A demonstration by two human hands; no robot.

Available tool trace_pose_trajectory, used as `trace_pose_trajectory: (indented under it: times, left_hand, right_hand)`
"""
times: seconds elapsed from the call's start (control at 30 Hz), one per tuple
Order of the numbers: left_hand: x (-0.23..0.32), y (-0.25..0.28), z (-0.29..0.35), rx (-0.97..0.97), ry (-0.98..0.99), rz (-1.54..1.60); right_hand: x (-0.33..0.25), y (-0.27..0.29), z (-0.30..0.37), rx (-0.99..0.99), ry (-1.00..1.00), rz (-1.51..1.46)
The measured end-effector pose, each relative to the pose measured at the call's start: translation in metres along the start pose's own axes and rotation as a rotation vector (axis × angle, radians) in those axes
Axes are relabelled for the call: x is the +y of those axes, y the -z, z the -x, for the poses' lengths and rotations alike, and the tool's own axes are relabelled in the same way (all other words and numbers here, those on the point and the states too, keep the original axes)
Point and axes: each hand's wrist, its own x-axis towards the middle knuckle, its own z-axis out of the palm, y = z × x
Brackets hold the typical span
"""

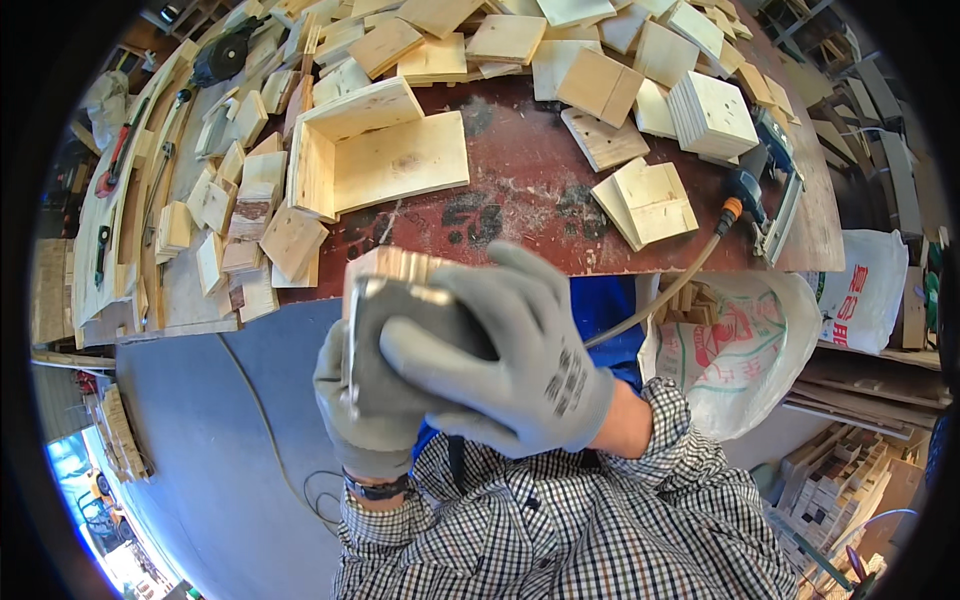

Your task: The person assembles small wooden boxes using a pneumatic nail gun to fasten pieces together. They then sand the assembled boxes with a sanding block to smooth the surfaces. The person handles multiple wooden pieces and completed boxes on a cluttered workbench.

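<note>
Both my hands wear grey gloves and meet close below the camera. My left hand (365, 415) holds a small wooden block (392, 264) from beneath, its light end grain showing above the fingers. My right hand (505, 345) lies over a grey pad (405, 305) pressed against the block's near face. Behind them runs a dark red workbench (520, 180). On it lies a partly built open wooden box (375, 150).
Several square wooden panels are heaped across the bench's far side, with a stack (712, 115) at right. A blue nail gun (765, 185) with a hose lies at the bench's right end. White sacks (740, 350) stand right; wood offcuts and hand tools lie left.
</note>
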Motion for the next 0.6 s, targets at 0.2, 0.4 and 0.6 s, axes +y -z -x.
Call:
trace_pose_trajectory:
  times: [0.2,0.4,0.6]
  left_hand:
    - [-0.011,0.021,0.002,-0.114,0.202,0.159]
    - [-0.042,0.029,-0.007,-0.226,0.216,0.247]
    - [-0.016,-0.001,0.005,-0.23,0.354,0.417]
  right_hand:
    - [0.069,-0.001,0.007,0.05,-0.219,0.205]
    - [0.034,0.001,0.015,0.15,-0.256,-0.283]
    - [0.036,-0.002,0.017,0.115,-0.504,-0.751]
